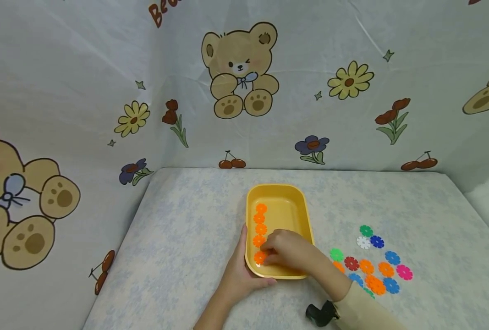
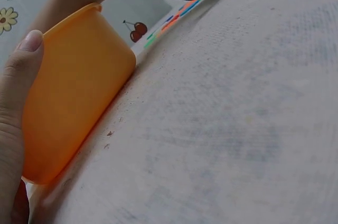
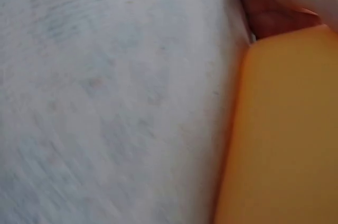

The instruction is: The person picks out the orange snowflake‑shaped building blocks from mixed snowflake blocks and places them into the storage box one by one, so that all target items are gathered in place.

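Note:
A yellow tray [image 1: 308, 224] stands on the table, with several orange flower-shaped discs [image 1: 260, 229] in a column along its left side. My left hand [image 1: 238, 275] grips the tray's near left corner, fingers along the side wall and thumb at the front. In the left wrist view the thumb of that hand [image 2: 16, 86] lies against the tray wall [image 2: 79, 86]. Inside the tray, my right hand [image 1: 289, 250] has curled fingers around the right edge of the nearest orange disc [image 1: 260, 258]. The right wrist view shows the tray's outer wall [image 3: 290, 129], not the right hand's fingertips.
Right of the tray lie loose flower-shaped discs: green [image 1: 366, 230], white [image 1: 363, 242], blue [image 1: 392, 257], pink [image 1: 404, 272], red [image 1: 351, 263] and orange [image 1: 386, 269]. A black device [image 1: 321, 314] is at the right wrist. A bear-patterned cloth [image 1: 244, 137] hangs behind the table.

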`<state>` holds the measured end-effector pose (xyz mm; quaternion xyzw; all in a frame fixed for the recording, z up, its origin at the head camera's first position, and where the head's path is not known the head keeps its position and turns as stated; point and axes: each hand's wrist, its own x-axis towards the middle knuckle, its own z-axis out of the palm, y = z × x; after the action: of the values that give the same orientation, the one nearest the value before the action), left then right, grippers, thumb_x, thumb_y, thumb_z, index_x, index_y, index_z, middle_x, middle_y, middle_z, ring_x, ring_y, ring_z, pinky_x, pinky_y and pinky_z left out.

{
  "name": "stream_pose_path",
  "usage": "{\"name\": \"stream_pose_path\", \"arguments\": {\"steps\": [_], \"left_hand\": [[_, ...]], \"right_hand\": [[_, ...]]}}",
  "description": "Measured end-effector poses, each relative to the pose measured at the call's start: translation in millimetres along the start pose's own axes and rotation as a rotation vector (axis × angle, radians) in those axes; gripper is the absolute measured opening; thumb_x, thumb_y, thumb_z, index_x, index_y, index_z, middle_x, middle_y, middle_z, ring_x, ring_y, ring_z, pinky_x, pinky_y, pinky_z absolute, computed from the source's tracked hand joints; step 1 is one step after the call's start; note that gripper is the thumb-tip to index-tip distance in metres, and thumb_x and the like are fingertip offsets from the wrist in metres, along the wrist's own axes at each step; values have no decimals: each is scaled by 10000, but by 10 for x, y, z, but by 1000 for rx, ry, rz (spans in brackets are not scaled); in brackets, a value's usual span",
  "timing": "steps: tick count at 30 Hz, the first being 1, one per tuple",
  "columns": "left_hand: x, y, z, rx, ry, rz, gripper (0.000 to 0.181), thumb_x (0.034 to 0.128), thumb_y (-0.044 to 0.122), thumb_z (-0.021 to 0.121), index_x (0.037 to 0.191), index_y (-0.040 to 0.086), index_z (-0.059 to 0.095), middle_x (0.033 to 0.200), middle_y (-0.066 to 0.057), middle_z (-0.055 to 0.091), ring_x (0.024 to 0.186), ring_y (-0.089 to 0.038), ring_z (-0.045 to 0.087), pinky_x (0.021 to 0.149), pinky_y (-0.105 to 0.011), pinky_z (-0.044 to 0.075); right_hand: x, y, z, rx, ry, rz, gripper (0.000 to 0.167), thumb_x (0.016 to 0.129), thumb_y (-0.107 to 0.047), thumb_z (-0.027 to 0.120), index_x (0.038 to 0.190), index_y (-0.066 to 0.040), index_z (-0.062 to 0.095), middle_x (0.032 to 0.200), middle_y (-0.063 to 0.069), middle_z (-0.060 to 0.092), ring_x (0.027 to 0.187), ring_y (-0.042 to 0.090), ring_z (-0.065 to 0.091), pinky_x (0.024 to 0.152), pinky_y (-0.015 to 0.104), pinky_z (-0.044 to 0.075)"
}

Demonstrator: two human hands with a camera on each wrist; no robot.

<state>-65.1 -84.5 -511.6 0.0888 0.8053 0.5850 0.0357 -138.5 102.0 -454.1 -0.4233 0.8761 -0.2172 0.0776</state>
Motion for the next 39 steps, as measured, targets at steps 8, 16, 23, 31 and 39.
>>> {"name": "stream_pose_path", "arguments": {"steps": [8,16,23,31,39], "left_hand": [[-5,-9,-2,-68,-7,2,1356,673,392,920,1597,318,-69,1681,49,66,1506,-186,271,1158,-192,289],[-2,-34,1,-152,-16,3,1368,663,302,938,1585,379,-71,1686,45,68,1515,-183,248,1152,-151,264],[-1,-38,-18,-212,-45,-32,1364,686,262,927,1591,347,-90,1684,69,38,1512,-158,240,1132,-125,270],[32,-66,-14,-273,-83,-18,1336,724,248,903,1582,368,-114,1685,64,-8,1523,-194,212,1128,-132,289],[33,-39,-11,-309,-89,-9,1332,722,201,904,1577,403,-98,1686,63,-4,1502,-201,274,1100,-140,355]], "right_hand": [[-293,60,-352,-10,201,113,240,873,-257,766,1083,-142,769,910,-92,700,826,89,587,739,229,532],[-849,403,-565,-38,367,269,271,870,-156,763,1140,-167,749,946,-123,677,832,60,548,655,181,530],[-1239,623,-529,62,176,428,263,908,-175,723,1171,-175,732,945,-131,644,765,19,489,612,184,488],[-1471,724,-316,256,19,406,344,896,-361,722,1197,-195,713,893,-126,591,727,-9,477,601,185,452],[-1548,712,-271,300,-20,435,329,863,-395,747,1152,-238,727,938,-96,578,757,15,469,605,184,436]]}}
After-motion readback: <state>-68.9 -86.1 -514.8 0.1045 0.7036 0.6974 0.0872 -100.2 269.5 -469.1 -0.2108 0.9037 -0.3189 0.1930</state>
